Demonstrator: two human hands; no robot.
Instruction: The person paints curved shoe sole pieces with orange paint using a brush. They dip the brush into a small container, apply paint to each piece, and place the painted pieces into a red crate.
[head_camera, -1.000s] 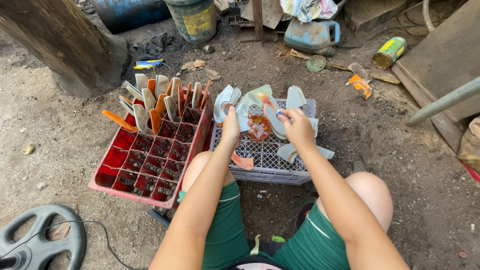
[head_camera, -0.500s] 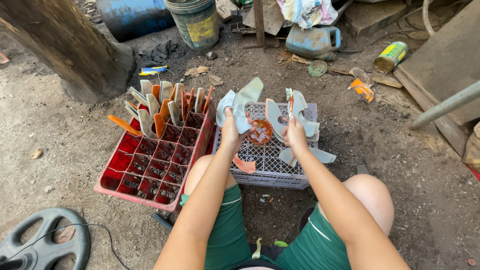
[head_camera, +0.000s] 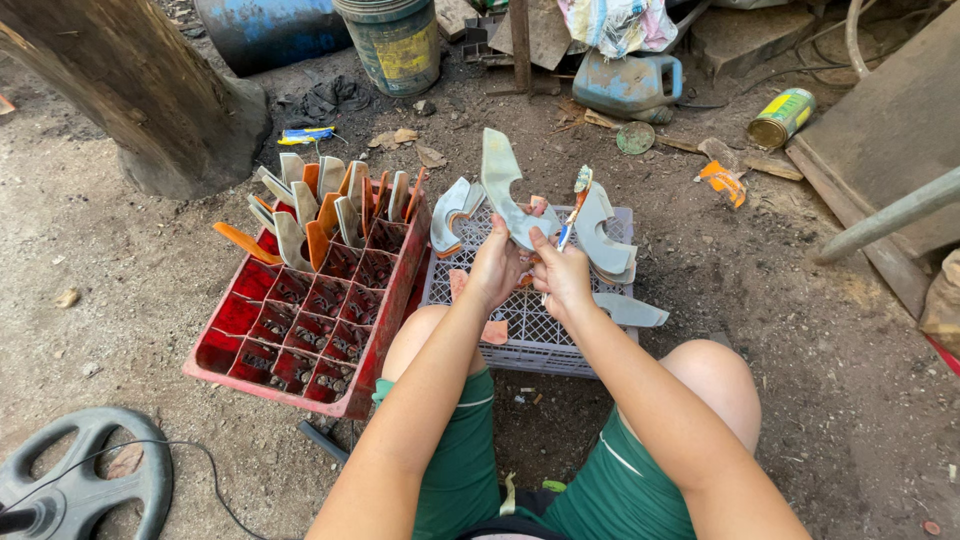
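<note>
My left hand (head_camera: 495, 270) has a closed grip on a curved grey metal piece (head_camera: 503, 190) pointing toward 12 o'clock above the grey crate (head_camera: 540, 330). My right hand (head_camera: 562, 278) pinches a thin orange-edged piece (head_camera: 576, 205) just beside it. The red crate (head_camera: 310, 320) sits at 9 o'clock.

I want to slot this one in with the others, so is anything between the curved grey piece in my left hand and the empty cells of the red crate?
Nothing visible: the curved grey piece is raised in the left hand, and the red crate sits beside it with its near cells open.
</note>
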